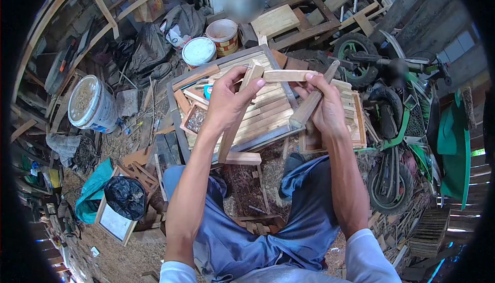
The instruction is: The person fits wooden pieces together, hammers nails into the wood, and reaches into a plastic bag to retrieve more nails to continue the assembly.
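My left hand (229, 102) is closed round the upper part of a long wooden leg (235, 128), thumb near its top end. A short wooden rail (245, 158) juts to the right from that leg's lower end. Between my hands runs a wooden crosspiece (285, 75), its left end at the leg's top. My right hand (328, 105) pinches the crosspiece's right end and also grips a tapered wooden leg (311, 105), which slants through the fingers. Below my hands lies a slatted wooden panel (270, 110) with a grey frame.
A small wooden box of metal fasteners (196, 119) and a turquoise object (208, 91) sit on the panel's left side. Buckets (199, 52) stand behind it. On the right is a green motorbike (397, 133). A black bag (125, 198) and wood scraps lie at left.
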A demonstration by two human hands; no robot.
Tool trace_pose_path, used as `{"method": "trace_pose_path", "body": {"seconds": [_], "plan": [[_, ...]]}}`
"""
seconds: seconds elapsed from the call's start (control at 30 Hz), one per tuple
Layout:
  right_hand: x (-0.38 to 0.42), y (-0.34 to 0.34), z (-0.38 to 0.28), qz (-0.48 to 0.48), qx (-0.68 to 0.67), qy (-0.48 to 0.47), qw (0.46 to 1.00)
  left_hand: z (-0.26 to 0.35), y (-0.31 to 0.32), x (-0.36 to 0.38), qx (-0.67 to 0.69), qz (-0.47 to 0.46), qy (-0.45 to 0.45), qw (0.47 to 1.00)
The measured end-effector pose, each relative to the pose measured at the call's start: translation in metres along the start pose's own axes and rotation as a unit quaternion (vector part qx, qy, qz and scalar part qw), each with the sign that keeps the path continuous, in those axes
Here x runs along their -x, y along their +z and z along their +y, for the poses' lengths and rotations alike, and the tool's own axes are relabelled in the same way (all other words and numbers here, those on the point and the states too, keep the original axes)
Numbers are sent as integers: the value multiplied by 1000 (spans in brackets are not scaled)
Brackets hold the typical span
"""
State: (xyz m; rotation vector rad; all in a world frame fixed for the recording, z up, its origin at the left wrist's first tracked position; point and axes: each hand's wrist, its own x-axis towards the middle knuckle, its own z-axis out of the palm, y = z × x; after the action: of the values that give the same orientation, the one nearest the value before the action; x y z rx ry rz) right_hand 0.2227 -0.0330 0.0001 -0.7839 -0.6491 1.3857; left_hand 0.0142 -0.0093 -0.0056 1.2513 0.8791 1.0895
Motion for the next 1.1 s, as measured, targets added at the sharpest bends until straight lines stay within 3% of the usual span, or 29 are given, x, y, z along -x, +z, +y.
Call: {"method": "trace_pose_path", "body": {"seconds": [0.37,0.67,1.1], "plan": [[15,9,-4,-93,177,64,978,8,-13,-3,22,3,32,999],[8,7,-3,-86,156,-1,984,11,-30,3,63,-70,35,995],[6,5,-2,-112,108,-32,987,12,-21,5,81,-50,59,994]]}}
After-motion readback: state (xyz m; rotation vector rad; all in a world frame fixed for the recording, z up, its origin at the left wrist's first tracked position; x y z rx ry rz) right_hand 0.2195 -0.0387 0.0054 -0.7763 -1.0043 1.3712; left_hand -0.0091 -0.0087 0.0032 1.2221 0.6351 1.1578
